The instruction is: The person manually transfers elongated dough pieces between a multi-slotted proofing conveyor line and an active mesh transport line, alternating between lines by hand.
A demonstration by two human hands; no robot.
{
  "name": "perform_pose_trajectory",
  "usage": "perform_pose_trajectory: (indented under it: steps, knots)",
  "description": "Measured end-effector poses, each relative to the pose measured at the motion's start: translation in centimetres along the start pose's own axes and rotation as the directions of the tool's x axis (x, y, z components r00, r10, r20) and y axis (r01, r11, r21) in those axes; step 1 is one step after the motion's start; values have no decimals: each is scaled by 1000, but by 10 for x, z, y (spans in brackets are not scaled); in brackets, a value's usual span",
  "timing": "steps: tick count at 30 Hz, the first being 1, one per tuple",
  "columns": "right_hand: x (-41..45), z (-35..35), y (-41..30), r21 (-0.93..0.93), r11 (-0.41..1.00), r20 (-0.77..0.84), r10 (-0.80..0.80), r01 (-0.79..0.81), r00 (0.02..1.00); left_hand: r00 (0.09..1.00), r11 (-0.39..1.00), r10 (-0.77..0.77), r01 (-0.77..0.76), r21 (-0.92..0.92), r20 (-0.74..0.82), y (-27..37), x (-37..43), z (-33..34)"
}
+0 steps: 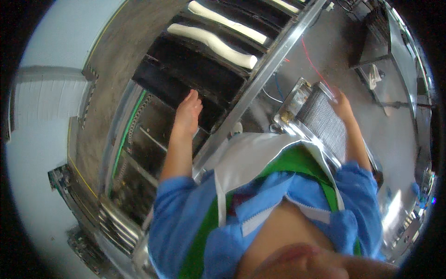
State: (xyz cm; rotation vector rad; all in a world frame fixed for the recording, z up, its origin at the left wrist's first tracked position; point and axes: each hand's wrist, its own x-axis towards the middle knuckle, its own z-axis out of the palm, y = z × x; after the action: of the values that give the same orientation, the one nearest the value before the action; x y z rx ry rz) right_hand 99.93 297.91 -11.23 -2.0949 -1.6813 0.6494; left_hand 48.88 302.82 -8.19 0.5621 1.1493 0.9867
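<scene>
My left hand [190,112] hovers over the black trough-like trays [195,75] of a metal-framed machine, its fingers loosely curled and nothing seen in it. Beyond it, a pale, slightly bent dough-like roll [213,44] lies along one tray. A second pale roll [228,21] rests on the tray behind, and part of another [286,5] shows at the top edge. Off to the right, my right hand [339,103] is blurred above a metal mesh conveyor [322,118]. A thin red cord [312,64] reaches my right fingers in the picture; whether they grip it is unclear.
A metal rail [266,57] edges the trays on my side. Left of the trays run a chain [137,117] and a green strip [127,136]. White and blue cables [271,96] hang near the conveyor. Steel equipment [379,59] stands at the far right.
</scene>
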Motion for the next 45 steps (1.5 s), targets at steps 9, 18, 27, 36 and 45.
perform_pose_trajectory:
  steps: [9, 18, 27, 36, 45]
  knots:
    - [-240, 4, 303, -556, 564, -294, 554, -611, 779, 998, 995, 12, -5, -103, 65, -29, 36, 21]
    - [-282, 41, 231, -574, 472, -239, 685, -669, 689, 997, 1000, -3, 3, 4, 80, -31, 51, -29]
    - [-268, 80, 247, -665, 663, -186, 298, -343, 936, 1000, 1000, 4, -5, 2, 24, -24, 56, -68]
    - [-185, 26, 5, 436, 861, 78, 254, -262, 964, 997, 996, 54, -50, -74, 55, -21, 48, -120]
    - [-23, 88, -276, 705, 649, 14, -415, 285, 910, 1000, 1000, -8, 9, -5, 15, -2, 28, -129]
